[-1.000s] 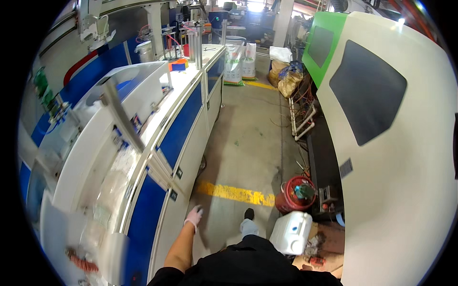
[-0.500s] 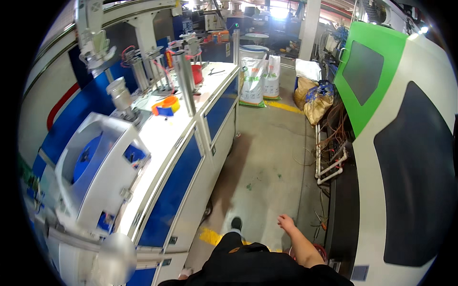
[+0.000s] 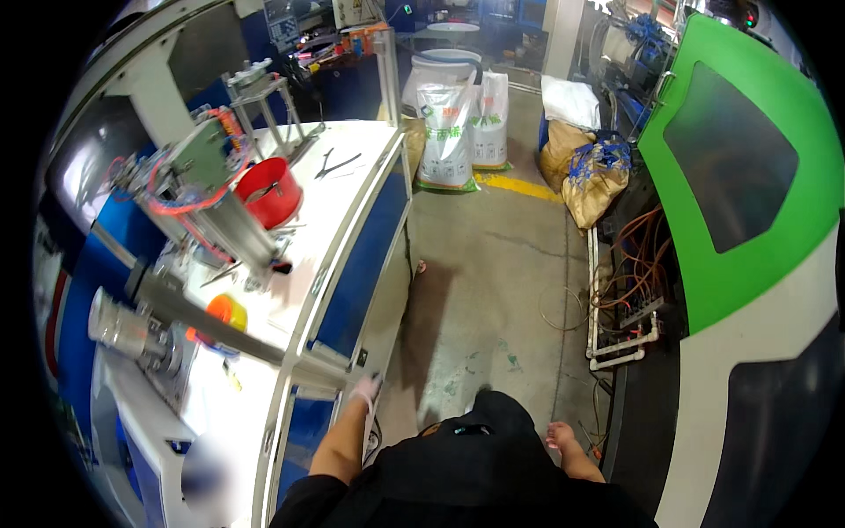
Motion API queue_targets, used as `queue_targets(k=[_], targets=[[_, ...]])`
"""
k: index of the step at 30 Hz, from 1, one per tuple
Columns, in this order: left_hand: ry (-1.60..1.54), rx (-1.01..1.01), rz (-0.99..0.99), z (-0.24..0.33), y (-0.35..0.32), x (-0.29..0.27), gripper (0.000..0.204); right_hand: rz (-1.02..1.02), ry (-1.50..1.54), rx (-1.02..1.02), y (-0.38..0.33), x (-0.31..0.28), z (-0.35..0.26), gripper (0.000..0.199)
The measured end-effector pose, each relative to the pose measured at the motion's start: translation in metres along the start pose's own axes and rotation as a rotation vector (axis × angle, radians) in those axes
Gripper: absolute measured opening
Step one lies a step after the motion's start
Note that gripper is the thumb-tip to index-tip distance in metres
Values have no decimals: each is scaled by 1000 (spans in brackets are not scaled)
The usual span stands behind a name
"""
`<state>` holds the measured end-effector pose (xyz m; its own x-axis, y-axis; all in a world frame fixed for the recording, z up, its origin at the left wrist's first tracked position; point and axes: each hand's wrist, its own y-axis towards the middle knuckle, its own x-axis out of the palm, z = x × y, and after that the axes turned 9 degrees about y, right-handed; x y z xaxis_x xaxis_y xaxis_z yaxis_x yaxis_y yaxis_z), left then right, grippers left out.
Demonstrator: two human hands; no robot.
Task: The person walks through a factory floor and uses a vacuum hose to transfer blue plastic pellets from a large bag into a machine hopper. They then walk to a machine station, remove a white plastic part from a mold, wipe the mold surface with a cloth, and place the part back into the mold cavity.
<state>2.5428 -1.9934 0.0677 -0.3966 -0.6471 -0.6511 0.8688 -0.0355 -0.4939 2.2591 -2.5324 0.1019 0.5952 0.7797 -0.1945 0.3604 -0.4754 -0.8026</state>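
Note:
My left hand (image 3: 364,387) hangs low beside the front of the white and blue workbench (image 3: 352,264). It looks pale and blurred, as if covered, with a band at the wrist; its fingers are smeared. On the other side of my body, my right hand (image 3: 559,435) hangs over the floor with its fingers curled in and nothing visible in them. Several things lie on the bench: a red round container (image 3: 283,201) with something metal inside, dark pliers-like tools (image 3: 339,165), and a yellow and orange ring-shaped item (image 3: 228,311).
Ahead stand white printed sacks (image 3: 445,141) beside a yellow floor line (image 3: 519,187). Brown and blue bags (image 3: 588,176) lie by the green and white machine (image 3: 651,132). White pipes (image 3: 592,290) and loose hoses (image 3: 647,242) run along its base. A metal post (image 3: 220,327) rises from the bench.
I have moved forward along the aisle, so the bench's red container and tools are closer. My left hand has come into view. The right hand's fingers have curled in.

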Motion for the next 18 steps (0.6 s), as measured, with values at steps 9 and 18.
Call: queue_targets(k=[9, 18], targets=[[48, 160, 6, 243, 212, -15, 46, -125, 90, 287, 231, 4, -151, 19], [1017, 288, -642, 196, 236, 32, 51, -292, 47, -323, 361, 147, -554, 31]])
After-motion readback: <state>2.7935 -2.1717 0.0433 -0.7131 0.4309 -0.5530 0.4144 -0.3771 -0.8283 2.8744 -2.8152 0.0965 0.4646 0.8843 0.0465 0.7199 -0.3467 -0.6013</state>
